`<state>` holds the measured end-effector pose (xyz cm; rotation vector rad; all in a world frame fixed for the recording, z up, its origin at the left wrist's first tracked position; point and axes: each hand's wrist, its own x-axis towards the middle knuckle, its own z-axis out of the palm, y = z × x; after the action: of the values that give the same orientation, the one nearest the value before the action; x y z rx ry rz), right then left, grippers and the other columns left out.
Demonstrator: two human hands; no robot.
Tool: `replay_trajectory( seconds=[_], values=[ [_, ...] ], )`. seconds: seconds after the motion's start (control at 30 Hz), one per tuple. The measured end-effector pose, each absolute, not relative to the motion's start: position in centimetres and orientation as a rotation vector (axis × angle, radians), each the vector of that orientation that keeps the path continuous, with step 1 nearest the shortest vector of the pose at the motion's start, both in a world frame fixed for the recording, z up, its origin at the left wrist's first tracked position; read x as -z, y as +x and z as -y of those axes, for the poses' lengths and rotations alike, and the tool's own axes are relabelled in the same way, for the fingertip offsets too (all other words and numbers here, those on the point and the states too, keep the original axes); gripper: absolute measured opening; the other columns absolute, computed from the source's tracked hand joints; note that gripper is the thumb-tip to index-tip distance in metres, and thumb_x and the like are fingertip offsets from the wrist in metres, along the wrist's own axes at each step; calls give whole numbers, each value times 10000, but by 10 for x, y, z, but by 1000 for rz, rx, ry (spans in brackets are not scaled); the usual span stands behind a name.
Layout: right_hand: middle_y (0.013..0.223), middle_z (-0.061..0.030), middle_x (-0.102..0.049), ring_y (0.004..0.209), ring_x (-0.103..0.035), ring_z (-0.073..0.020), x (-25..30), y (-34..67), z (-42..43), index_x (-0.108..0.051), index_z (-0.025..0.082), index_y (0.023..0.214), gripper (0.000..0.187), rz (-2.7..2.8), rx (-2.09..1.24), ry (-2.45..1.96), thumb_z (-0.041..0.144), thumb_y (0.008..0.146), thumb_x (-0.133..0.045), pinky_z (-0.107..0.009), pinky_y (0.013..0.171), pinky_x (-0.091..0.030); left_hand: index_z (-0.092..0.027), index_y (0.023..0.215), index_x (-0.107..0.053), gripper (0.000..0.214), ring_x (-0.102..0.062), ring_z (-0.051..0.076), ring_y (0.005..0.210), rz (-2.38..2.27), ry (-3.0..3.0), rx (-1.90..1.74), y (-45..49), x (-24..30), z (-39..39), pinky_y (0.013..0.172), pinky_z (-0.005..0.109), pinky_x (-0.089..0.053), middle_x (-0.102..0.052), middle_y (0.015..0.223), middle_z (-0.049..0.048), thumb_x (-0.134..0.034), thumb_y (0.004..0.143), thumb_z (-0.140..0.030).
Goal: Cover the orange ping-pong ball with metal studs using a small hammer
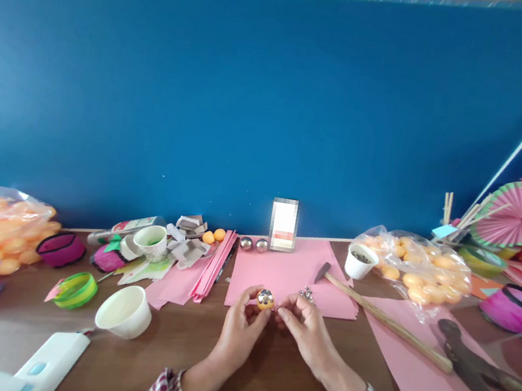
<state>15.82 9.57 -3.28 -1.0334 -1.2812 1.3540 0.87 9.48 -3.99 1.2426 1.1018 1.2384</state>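
My left hand (pixel 243 325) is closed around an orange ping-pong ball (pixel 265 300) partly covered with shiny metal thumbtack heads. Close to its right side, my right hand (pixel 302 327) pinches with thumb and fingertips; whatever lies between them is too small to make out. Just behind the right fingers, a small pile of silver thumbtacks (pixel 305 293) rests on pink paper (pixel 272 277). Two shiny silver-covered balls (pixel 253 244) sit at the back of that paper. Farther right stands a white cup (pixel 360 261) with small dark bits inside.
A hammer (pixel 385 317) lies across the pink sheets, with a larger dark-headed tool (pixel 475 371) beside it. Bags of orange balls (pixel 2 234) stand left and right. At the left are an off-white bowl (pixel 124 312), a white power strip (pixel 50 364) and a patterned paper cup (pixel 150 241).
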Motion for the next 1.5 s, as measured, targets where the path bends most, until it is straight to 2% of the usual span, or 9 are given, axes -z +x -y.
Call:
replay_trajectory(
  seconds=[0.23, 0.4, 0.57, 0.97, 1.23, 1.5],
  values=[
    [676, 15, -563, 637, -522, -128, 27, 158, -94, -552, 190, 769, 196, 1383, -1295, -1091, 383, 785, -581, -244, 615, -436, -176, 1103, -498, 423, -651, 170, 787, -1092, 1212, -1248, 9, 40, -95, 710, 285, -527, -662, 954, 70, -661, 728, -287],
    [759, 0, -585, 726, -524, -143, 24, 158, -93, -579, 189, 768, 158, 1490, -1118, -1120, 344, 795, -572, -255, 701, -422, -181, 1106, -498, 423, -640, 158, 770, -1097, 1229, -1246, 9, 39, -94, 703, 274, -514, -664, 950, 66, -663, 725, -265],
    [844, -24, -622, 810, -554, -168, 22, 158, -93, -587, 181, 739, 171, 1499, -1152, -1104, 341, 795, -573, -273, 748, -422, -183, 1110, -500, 428, -639, 164, 784, -1080, 1235, -1237, 9, 38, -93, 729, 288, -510, -667, 939, 61, -667, 723, -259],
    [807, -33, -640, 829, -572, -194, 20, 158, -94, -594, 185, 722, 216, 1482, -1168, -1153, 391, 782, -577, -302, 752, -435, -179, 1115, -516, 441, -649, 189, 789, -1102, 1231, -1233, 9, 36, -92, 693, 297, -521, -677, 924, 67, -676, 717, -278],
    [849, -37, -646, 851, -572, -195, 22, 157, -95, -593, 184, 728, 219, 1506, -1145, -1146, 392, 790, -565, -287, 746, -432, -183, 1110, -523, 411, -645, 181, 810, -1076, 1258, -1249, 9, 39, -94, 749, 307, -514, -674, 952, 67, -662, 727, -242],
    [811, -31, -649, 817, -579, -191, 22, 158, -94, -599, 182, 720, 239, 1499, -1145, -1152, 412, 779, -572, -282, 722, -438, -183, 1088, -543, 402, -647, 196, 833, -1108, 1255, -1240, 9, 36, -93, 723, 299, -517, -676, 943, 65, -671, 714, -254]
  ],
)
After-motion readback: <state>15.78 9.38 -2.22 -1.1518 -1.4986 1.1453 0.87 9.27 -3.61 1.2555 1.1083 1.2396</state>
